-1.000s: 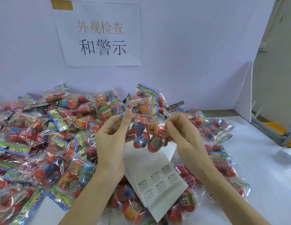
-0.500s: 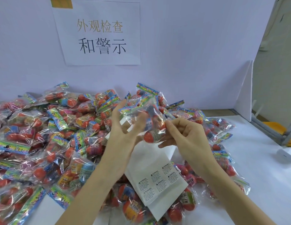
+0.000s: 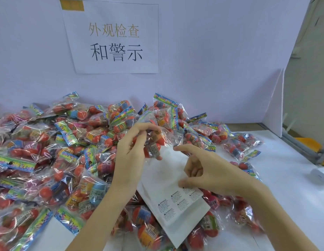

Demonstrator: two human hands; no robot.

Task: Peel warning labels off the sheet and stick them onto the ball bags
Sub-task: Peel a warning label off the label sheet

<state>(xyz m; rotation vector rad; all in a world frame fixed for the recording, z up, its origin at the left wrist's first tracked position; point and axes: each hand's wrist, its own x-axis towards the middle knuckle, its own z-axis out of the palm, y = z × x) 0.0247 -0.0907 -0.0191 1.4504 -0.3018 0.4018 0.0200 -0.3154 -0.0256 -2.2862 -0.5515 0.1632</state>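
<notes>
My left hand (image 3: 132,151) grips a clear ball bag (image 3: 157,140) with red balls, held up over the pile. My right hand (image 3: 204,169) hovers just right of it and lower, index finger stretched toward the bag's corner, thumb down at the label sheet (image 3: 168,194). That white sheet lies tilted on the bags below, with several small warning labels (image 3: 175,200) near its lower end. Nothing is visibly held in my right hand.
A big heap of ball bags (image 3: 49,151) covers the left and middle of the white table (image 3: 284,178). A paper sign (image 3: 114,38) hangs on the back wall. A small white device (image 3: 320,175) sits at the right edge. More bags (image 3: 239,144) lie at the right.
My right hand has let go of the bag and dropped toward the label sheet. My left hand keeps the bag, which has turned and now hangs from its fingers.
</notes>
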